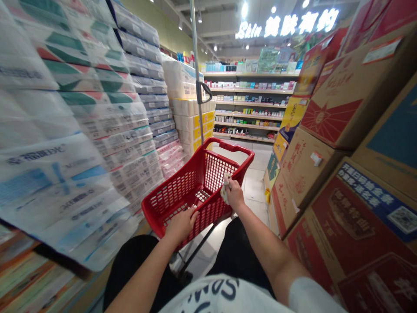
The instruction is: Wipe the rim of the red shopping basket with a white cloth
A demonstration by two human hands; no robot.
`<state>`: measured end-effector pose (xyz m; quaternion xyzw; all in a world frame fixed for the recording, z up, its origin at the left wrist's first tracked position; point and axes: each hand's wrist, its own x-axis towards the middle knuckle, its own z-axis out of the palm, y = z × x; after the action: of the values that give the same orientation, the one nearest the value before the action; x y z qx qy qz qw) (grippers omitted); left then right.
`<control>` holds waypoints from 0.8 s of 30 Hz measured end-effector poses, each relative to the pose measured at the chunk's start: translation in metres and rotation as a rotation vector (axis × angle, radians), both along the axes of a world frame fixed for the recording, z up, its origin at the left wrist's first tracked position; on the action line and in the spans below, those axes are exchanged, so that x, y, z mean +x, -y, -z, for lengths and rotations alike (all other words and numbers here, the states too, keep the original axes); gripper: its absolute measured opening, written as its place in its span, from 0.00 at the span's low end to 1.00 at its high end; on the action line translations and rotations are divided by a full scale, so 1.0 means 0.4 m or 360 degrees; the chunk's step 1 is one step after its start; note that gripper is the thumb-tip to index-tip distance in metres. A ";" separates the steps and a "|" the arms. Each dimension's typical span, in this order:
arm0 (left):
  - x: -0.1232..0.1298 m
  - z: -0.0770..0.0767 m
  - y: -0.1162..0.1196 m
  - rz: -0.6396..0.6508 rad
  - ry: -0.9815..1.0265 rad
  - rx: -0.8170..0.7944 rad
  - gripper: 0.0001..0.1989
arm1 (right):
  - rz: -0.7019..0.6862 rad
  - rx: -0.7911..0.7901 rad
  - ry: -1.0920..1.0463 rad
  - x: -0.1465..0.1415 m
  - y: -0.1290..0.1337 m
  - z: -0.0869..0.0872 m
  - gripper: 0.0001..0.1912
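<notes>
A red plastic shopping cart with latticed walls stands in front of my knees, its handle end pointing away toward the right. My right hand is closed around a crumpled pale cloth with a faint pattern, pressed against the upper edge of the cart's near side. Lower down and to the left, my left hand grips the near rim of the same cart, its fingers partly hidden over the edge. Inside the basket, only the lattice floor and walls show clearly.
Tall stacks of wrapped tissue packs line the left. Cardboard cartons are piled closely on the right. A metal pole with a black handle rises behind the cart. Shelves of small boxed goods stand across the white tiled floor.
</notes>
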<state>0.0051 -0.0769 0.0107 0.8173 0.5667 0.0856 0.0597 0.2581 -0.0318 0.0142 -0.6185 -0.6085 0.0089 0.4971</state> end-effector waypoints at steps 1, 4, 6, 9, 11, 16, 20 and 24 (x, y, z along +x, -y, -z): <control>0.000 -0.002 0.001 -0.0003 -0.0005 -0.0006 0.18 | 0.0003 0.0019 -0.0028 0.004 0.000 0.001 0.15; 0.001 -0.008 0.007 -0.0014 -0.0010 -0.0034 0.18 | 0.0261 0.0140 -0.0262 0.036 -0.015 -0.012 0.15; 0.001 -0.012 0.009 -0.0021 -0.0007 -0.0044 0.18 | 0.0456 0.0155 -0.0366 0.067 -0.031 -0.024 0.16; 0.003 -0.018 0.012 -0.0027 -0.0001 -0.0042 0.19 | 0.0448 0.0016 -0.0307 0.102 -0.050 -0.034 0.14; 0.004 -0.021 0.012 -0.0029 0.0000 -0.0049 0.19 | 0.0399 -0.0032 -0.0270 0.111 -0.056 -0.033 0.12; 0.003 -0.024 0.012 -0.0025 0.0002 -0.0055 0.19 | 0.0430 -0.0029 -0.0254 0.110 -0.063 -0.026 0.14; -0.002 -0.016 0.008 -0.0002 0.0008 -0.0029 0.19 | 0.0347 -0.0059 -0.0230 0.115 -0.061 -0.009 0.15; -0.006 -0.005 0.001 0.0016 0.0036 -0.0016 0.19 | 0.0390 -0.0098 -0.0329 0.117 -0.060 0.026 0.16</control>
<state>0.0025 -0.0773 0.0125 0.8188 0.5622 0.0916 0.0707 0.3050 -0.0080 0.0039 -0.6988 -0.4735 0.0307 0.5352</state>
